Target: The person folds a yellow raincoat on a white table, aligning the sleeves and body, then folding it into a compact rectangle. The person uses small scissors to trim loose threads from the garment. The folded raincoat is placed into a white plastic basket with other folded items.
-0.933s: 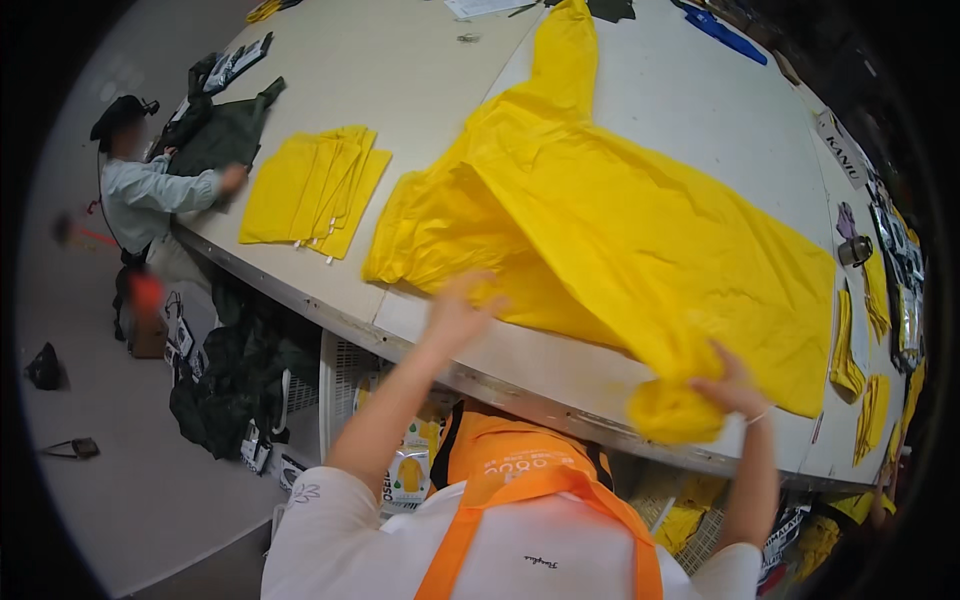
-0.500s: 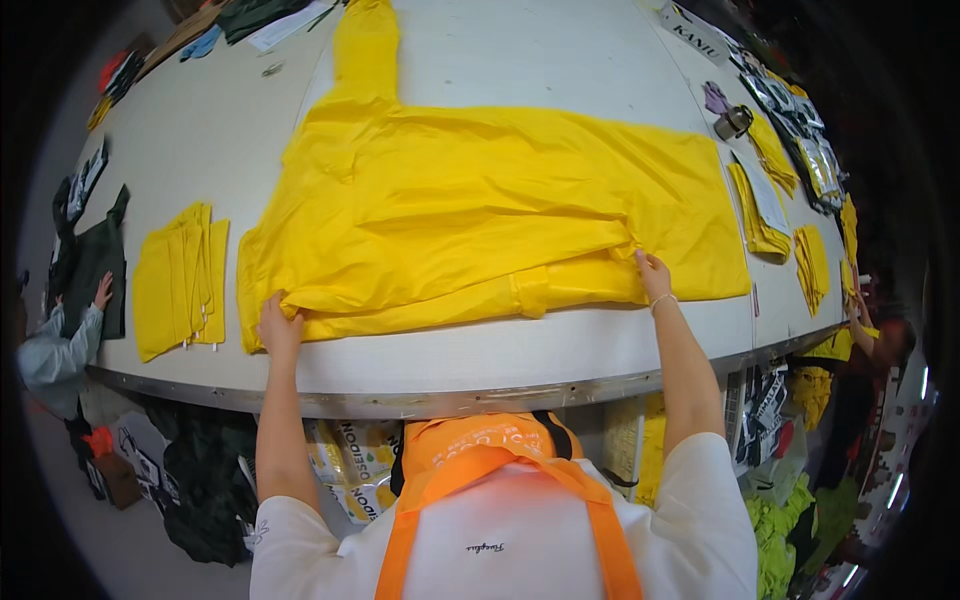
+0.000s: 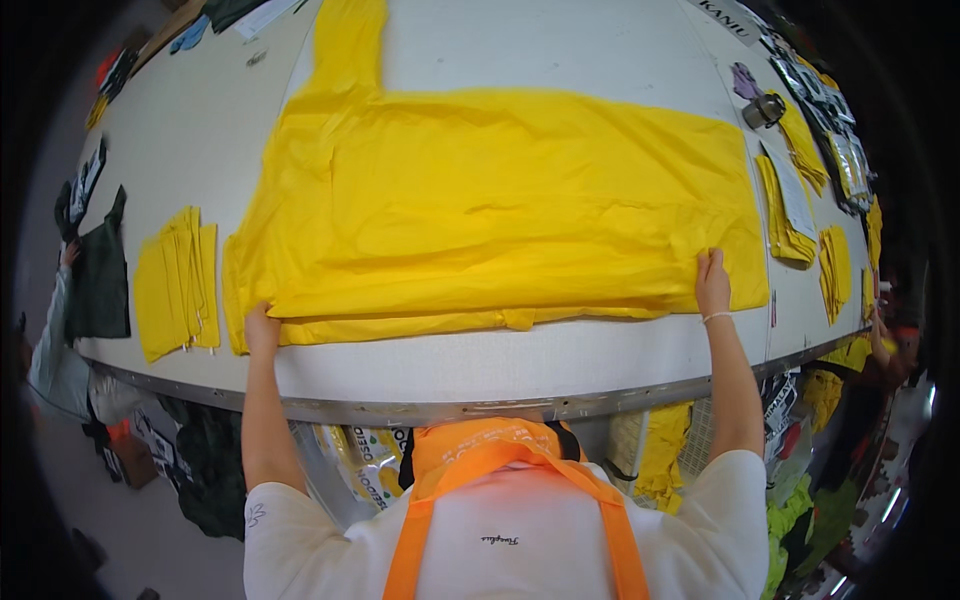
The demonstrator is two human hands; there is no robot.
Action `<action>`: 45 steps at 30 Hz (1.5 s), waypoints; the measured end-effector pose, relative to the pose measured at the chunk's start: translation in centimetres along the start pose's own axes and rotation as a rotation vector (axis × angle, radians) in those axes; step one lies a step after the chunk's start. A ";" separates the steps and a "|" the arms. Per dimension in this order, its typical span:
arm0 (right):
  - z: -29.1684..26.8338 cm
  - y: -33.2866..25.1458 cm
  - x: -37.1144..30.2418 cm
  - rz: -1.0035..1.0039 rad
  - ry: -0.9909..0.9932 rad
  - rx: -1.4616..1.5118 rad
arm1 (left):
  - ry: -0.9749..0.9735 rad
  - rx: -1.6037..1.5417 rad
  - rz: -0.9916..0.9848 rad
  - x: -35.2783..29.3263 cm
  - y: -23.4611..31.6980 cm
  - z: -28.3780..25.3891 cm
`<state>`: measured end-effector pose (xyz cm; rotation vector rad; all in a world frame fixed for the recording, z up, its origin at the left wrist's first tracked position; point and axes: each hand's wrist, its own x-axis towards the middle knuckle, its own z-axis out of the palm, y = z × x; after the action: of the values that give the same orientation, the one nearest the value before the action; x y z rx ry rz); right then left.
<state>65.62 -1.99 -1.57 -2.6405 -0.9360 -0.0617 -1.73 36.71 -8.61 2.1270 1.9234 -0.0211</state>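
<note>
A yellow jacket [image 3: 520, 190] of thin, smooth cloth lies flat across the table, one sleeve [image 3: 348, 50] stretching away toward the far edge. At its near left corner, my left hand [image 3: 262, 328] is closed on the cloth. My right hand [image 3: 712, 282] pinches the same jacket close to its right end, the fingers pressed together. Between my hands the near layer runs in a long, fairly straight fold, with a narrow strip of yellow cloth showing below it. Shallow creases cross the middle of the jacket.
Folded yellow garments [image 3: 180, 285] lie left of the jacket. On the right are more folded yellow pieces [image 3: 785, 215], a paper sheet and a metal flask [image 3: 763, 110]. A co-worker's sleeve [image 3: 52, 330] and dark green garment [image 3: 102, 280] are far left. The table's metal edge [image 3: 470, 408] curves before me.
My right hand has moved right along the jacket, drawing the cloth with it. The upper layer is flatter and its near fold straighter. My left hand stays at the left corner.
</note>
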 end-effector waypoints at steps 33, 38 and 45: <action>12.5 -8.6 24.5 -0.633 -0.272 -0.397 | 0.391 -0.059 0.365 24.5 16.7 0.9; 15.7 -14.6 32.4 -0.516 -0.449 -0.726 | 0.014 0.221 -0.009 32.4 23.7 -2.6; 8.8 -8.8 31.9 -0.538 -0.427 -0.681 | 0.088 0.087 0.187 28.6 24.7 -5.6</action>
<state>84.55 26.53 -2.35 -2.9470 -2.0679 0.0734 24.84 63.79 -4.01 2.3942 1.7916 0.0266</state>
